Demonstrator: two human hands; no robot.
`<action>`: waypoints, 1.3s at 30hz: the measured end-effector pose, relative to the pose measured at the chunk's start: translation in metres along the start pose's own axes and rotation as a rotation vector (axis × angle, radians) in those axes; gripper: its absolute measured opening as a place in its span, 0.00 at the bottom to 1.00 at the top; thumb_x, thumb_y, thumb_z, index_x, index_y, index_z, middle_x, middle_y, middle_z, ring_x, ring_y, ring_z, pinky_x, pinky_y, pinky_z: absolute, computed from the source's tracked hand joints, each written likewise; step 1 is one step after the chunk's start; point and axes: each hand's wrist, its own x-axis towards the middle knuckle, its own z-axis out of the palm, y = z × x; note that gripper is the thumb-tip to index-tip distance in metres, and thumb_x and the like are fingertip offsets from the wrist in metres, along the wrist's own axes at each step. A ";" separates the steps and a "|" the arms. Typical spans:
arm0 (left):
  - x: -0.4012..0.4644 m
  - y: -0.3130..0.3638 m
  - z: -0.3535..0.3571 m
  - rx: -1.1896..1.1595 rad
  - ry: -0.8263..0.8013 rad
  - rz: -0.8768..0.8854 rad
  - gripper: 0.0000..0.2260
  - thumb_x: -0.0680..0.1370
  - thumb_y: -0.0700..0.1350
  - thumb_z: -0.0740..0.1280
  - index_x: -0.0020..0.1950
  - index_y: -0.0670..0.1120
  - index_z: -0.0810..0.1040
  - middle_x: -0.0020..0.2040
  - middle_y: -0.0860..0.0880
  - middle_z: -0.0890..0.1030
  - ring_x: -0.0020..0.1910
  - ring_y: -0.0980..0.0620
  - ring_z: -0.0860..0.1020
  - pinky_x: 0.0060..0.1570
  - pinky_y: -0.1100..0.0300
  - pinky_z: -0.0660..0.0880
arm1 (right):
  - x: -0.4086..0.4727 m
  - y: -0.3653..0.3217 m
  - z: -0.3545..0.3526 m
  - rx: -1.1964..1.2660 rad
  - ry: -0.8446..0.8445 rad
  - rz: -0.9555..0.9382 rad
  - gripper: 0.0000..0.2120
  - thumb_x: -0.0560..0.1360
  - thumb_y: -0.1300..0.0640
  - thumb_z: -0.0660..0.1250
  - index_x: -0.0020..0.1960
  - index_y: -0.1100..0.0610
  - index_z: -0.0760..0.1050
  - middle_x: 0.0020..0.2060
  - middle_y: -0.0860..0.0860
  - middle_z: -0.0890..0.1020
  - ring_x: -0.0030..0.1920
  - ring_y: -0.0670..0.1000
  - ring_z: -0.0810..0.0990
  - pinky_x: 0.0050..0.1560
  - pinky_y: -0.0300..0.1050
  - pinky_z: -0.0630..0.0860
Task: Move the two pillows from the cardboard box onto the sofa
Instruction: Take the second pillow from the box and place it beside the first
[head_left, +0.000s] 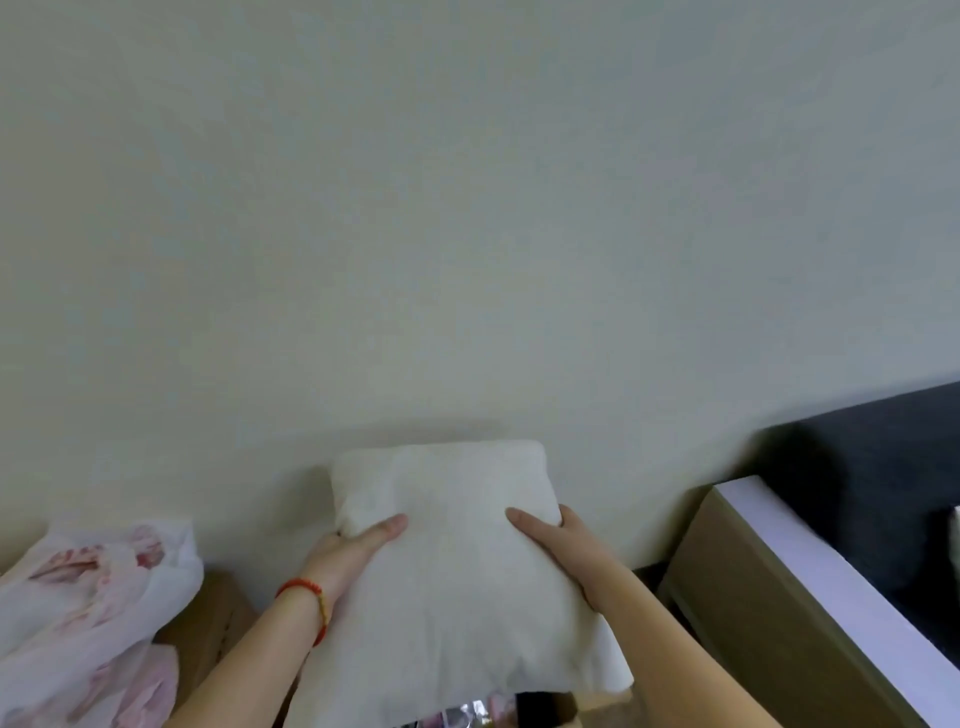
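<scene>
A plump white pillow (457, 577) is held up in front of the pale wall, low in the middle of the view. My left hand (358, 551), with a red bead bracelet on the wrist, grips its left side. My right hand (558, 545) grips its right side, thumb on the front. A brown cardboard box (218, 618) shows at the lower left, mostly hidden behind my left arm and the pillow. The dark sofa (878, 467) stands at the right edge. A second pillow is not visible.
A white plastic bag with pink print (88, 618) lies at the lower left next to the box. A tan side table with a white top (769, 587) stands between the pillow and the sofa. The wall fills the upper view.
</scene>
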 end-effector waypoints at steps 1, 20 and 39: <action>-0.011 0.002 0.006 0.008 0.007 0.029 0.28 0.64 0.58 0.86 0.55 0.41 0.87 0.42 0.46 0.91 0.43 0.44 0.90 0.51 0.51 0.84 | -0.011 0.001 -0.008 0.012 0.014 -0.014 0.45 0.60 0.32 0.85 0.69 0.50 0.76 0.57 0.48 0.88 0.55 0.51 0.89 0.60 0.54 0.84; -0.264 0.084 0.240 -0.019 -0.238 0.572 0.42 0.54 0.66 0.86 0.63 0.47 0.84 0.54 0.50 0.91 0.53 0.47 0.89 0.62 0.41 0.82 | -0.289 0.002 -0.277 0.214 0.353 -0.510 0.34 0.70 0.41 0.82 0.71 0.38 0.70 0.62 0.36 0.83 0.58 0.38 0.84 0.57 0.40 0.80; -0.479 0.064 0.639 0.160 -0.870 0.718 0.36 0.61 0.63 0.85 0.65 0.50 0.84 0.55 0.52 0.90 0.54 0.48 0.89 0.61 0.42 0.82 | -0.553 0.155 -0.593 0.318 1.012 -0.519 0.37 0.68 0.40 0.83 0.72 0.40 0.71 0.62 0.39 0.85 0.58 0.41 0.86 0.61 0.49 0.82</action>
